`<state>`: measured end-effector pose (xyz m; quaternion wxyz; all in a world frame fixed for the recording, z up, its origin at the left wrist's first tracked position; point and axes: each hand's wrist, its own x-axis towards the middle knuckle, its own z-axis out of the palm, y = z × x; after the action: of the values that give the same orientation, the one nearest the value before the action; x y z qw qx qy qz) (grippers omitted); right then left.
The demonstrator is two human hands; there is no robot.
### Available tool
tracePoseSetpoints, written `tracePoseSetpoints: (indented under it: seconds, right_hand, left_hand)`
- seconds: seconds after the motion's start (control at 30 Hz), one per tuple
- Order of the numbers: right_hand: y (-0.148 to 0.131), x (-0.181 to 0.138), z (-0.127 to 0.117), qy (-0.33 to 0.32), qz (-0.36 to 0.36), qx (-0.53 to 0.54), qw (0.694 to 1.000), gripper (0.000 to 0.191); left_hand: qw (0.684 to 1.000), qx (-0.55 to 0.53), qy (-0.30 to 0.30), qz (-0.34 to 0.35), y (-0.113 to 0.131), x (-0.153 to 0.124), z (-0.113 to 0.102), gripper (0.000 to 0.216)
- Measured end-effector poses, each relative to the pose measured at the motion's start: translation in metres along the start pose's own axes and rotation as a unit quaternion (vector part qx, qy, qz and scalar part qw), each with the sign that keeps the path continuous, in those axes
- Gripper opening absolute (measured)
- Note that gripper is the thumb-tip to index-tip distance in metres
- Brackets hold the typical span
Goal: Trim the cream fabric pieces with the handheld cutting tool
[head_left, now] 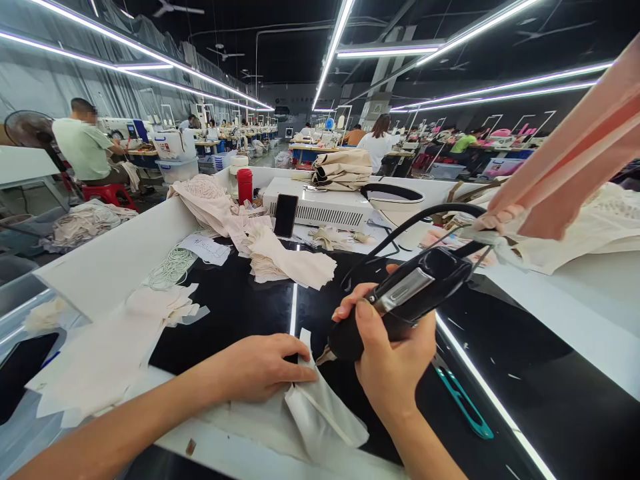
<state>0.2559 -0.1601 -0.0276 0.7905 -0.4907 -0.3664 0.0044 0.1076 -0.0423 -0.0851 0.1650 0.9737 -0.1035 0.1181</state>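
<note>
One strip (333, 401) looks mid-job at the tabletop's (225, 303) near edge, pinched in the left hand (265, 367); right hand (395, 353) wrapped round the tool (407, 293), tip (325, 356) just beside the strip; pile (110, 353) by the left edge, can't tell if done.

White tubes (333, 48) blaze overhead, slicing bright across a near-black ceiling (295, 60)! Down below, the glossy tabletop (235, 307) throws them back as glaring streaks (294, 303), and a pale sheen catches the tool (407, 291). Wide-lens stretch pulls the edges outward, and far back, the workstations (225, 137) look small and soft.
</note>
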Motion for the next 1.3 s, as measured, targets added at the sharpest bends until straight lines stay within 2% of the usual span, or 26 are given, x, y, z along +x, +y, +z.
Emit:
tracePoseSetpoints:
  seconds: [0.17,0.33,0.47,0.6,0.77,0.93,1.0,1.07,1.13,1.17,1.23,1.3]
  right_hand:
    - [0.004,0.002,0.003,0.007,0.003,0.012,1.000,0.031]
    - [0.005,0.003,0.006,-0.009,-0.008,0.009,1.000,0.024]
    - [0.001,0.005,0.003,-0.018,-0.004,-0.003,1.000,0.026]
    - [-0.007,0.011,-0.012,-0.014,-0.005,-0.058,0.998,0.031]
    - [-0.016,0.018,-0.036,-0.021,0.002,-0.136,0.991,0.049]
    - [-0.016,0.017,-0.057,-0.022,0.000,-0.209,0.978,0.073]
    - [-0.014,0.011,-0.067,0.004,-0.024,-0.222,0.975,0.077]
    - [-0.013,0.001,-0.077,0.058,-0.059,-0.233,0.969,0.069]
    - [-0.013,-0.011,-0.087,0.100,-0.084,-0.245,0.961,0.049]
    - [-0.014,-0.017,-0.092,0.098,-0.088,-0.253,0.958,0.038]
    - [-0.014,-0.029,-0.098,0.040,-0.072,-0.264,0.961,0.020]
    - [-0.013,-0.036,-0.101,-0.042,-0.039,-0.267,0.962,0.011]
  left_hand:
    - [1.000,-0.002,0.005,-0.003,0.000,0.000,0.001,0.037]
    - [1.000,-0.005,0.003,-0.003,-0.001,-0.001,0.003,0.038]
    - [1.000,-0.022,0.014,-0.016,-0.001,-0.004,0.000,0.037]
    - [0.998,-0.045,0.022,-0.043,0.000,-0.004,-0.008,0.035]
    - [0.997,0.016,0.034,-0.070,0.007,0.007,-0.014,0.027]
    - [0.998,0.026,0.012,-0.056,0.019,0.026,-0.004,0.014]
    - [0.998,0.025,-0.006,-0.052,0.023,0.031,0.001,0.009]
    - [0.998,0.026,-0.018,-0.054,0.026,0.034,0.004,0.008]
    - [0.997,0.031,-0.024,-0.061,0.027,0.035,0.005,0.006]
    - [0.997,0.036,-0.025,-0.064,0.026,0.035,0.005,0.007]
    - [0.996,0.049,-0.025,-0.071,0.025,0.035,0.005,0.010]
    - [0.994,0.064,-0.023,-0.082,0.022,0.033,0.005,0.011]
